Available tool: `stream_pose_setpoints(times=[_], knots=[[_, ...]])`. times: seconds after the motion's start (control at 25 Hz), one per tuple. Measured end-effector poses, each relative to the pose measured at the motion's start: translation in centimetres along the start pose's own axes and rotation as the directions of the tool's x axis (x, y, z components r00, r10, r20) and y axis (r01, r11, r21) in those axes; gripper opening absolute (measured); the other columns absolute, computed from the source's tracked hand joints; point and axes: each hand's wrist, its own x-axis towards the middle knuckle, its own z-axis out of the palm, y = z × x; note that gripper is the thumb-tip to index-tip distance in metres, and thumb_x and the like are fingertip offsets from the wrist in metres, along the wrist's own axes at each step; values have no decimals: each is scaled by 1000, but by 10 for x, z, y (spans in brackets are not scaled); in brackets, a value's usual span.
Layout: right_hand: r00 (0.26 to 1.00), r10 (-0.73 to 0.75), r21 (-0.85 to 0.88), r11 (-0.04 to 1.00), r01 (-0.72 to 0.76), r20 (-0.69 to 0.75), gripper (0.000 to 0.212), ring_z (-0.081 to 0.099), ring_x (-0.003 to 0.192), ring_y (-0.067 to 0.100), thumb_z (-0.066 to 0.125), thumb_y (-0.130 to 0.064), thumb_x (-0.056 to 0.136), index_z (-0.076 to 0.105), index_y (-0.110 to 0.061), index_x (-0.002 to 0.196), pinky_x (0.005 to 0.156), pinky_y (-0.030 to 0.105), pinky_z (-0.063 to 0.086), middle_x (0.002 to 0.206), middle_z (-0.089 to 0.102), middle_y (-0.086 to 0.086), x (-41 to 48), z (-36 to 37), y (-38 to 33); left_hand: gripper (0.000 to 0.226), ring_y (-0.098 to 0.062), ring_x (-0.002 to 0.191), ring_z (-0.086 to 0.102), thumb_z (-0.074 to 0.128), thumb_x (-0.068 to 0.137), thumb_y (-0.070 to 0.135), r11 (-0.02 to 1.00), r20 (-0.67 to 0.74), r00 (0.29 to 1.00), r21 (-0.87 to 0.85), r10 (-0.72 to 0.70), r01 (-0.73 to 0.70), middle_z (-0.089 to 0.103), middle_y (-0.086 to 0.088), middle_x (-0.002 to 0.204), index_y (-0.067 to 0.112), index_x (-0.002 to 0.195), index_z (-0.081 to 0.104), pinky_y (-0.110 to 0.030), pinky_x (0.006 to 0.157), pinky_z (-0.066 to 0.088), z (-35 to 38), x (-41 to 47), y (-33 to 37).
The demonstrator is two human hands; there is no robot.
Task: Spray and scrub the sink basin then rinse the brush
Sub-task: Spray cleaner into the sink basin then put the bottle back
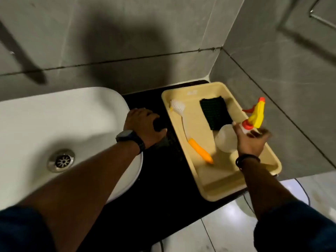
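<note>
Gripping the clear plastic spray bottle with yellow-red trigger head (236,135) by its neck, right hand (251,140) hangs over the cream plastic tray (214,190); left hand (143,126), at 9 o'clock, curls around something dark beside the white ceramic sink basin (54,120).

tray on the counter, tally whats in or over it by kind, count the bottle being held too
Brush, white bristles and orange handle: 1
Dark green scrub pad: 1
Spray bottle, yellow and orange trigger, gripped at the neck by the right hand: 1
Total: 3, all in or over the cream tray
</note>
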Motion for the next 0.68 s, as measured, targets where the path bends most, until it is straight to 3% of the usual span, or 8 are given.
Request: stream_pose_setpoints(times=[0.12,0.16,0.28,0.32,0.44,0.6,0.68], knots=[[970,-174,18,985,174,172,74,60,93,-6,86,-28,65,47,-16,126,85,12,49,107,59,-11,31,12,-5,60,-26,127,41,58,67,61,1000,-55,998,23,12,-11,56,-2,130,28,117,57,-43,110,22,5,3,-2],[958,-202,21,979,202,204,74,59,94,-9,83,-23,69,47,-16,133,87,13,50,109,59,-12,42,17,-6,61,-26,129,40,59,67,60,1000,-85,996,20,1,1,55,-2,131,28,119,56,-42,111,20,7,2,-4],[928,-278,55,960,273,248,74,63,101,3,71,-13,80,42,-50,137,90,37,56,108,61,-21,48,29,-3,63,-25,132,36,59,68,58,1000,-93,996,2,-5,5,52,-3,135,28,122,53,-40,113,15,10,1,-4],[922,-297,73,955,288,247,75,64,103,8,69,-15,81,37,-53,137,90,42,57,105,61,-22,48,31,-1,63,-25,132,35,59,68,58,1000,-99,995,1,-5,5,52,-2,136,28,123,53,-40,114,13,12,2,-4],[919,-316,95,949,302,236,74,61,112,31,67,-24,82,31,-35,146,93,54,53,114,59,-4,49,28,1,64,-24,133,34,57,67,59,1000,-80,997,24,6,-4,51,-1,136,29,123,52,-40,114,13,12,2,-4],[878,-384,216,918,331,285,69,63,105,20,63,-3,86,37,-21,147,72,29,60,108,61,-7,31,17,-36,66,-25,139,23,52,71,61,1000,-16,1000,18,1,-1,43,-2,144,28,128,48,-41,115,8,8,1,-1],[846,-437,285,890,356,306,66,60,102,30,62,0,84,41,-17,144,70,38,58,107,63,5,14,13,-77,75,-24,143,9,43,73,69,998,73,996,0,55,-55,28,-2,153,29,136,37,-40,115,0,1,-12,-5]])
